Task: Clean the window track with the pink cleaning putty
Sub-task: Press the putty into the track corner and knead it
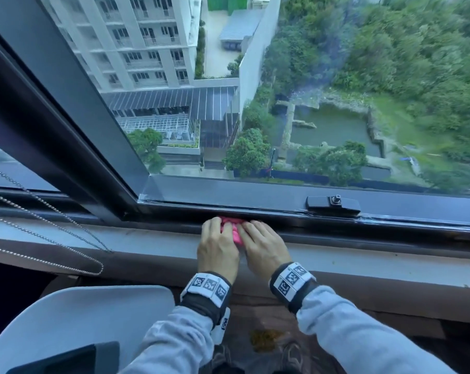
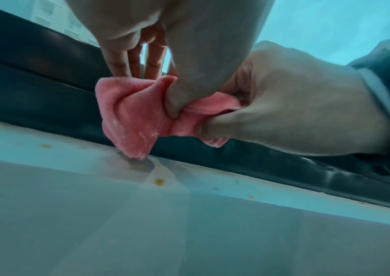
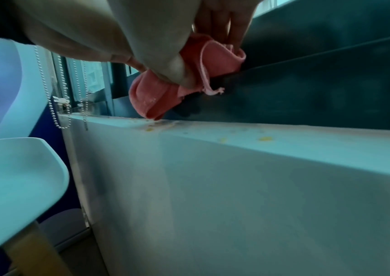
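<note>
A bunched pink cleaning cloth (image 1: 232, 229) with a stitched hem sits at the dark window track (image 1: 295, 215), just right of the vertical frame post. My two hands meet on it. The left hand (image 1: 219, 230) pinches its left part, thumb (image 2: 179, 97) dug into a fold, fingers (image 2: 120, 61) behind it. My right hand (image 1: 251, 230) grips the right part, its thumb (image 2: 222, 128) curled under the cloth (image 2: 130, 115). In the right wrist view the cloth (image 3: 156, 97) hangs down and its lowest fold touches the white sill (image 3: 283, 147).
A black latch (image 1: 333, 203) sits on the window frame to the right. Bead chains (image 1: 47, 233) drape over the sill at the left. A white chair (image 1: 80, 319) stands at the lower left. Yellowish specks (image 2: 160, 182) dot the sill (image 1: 376, 256).
</note>
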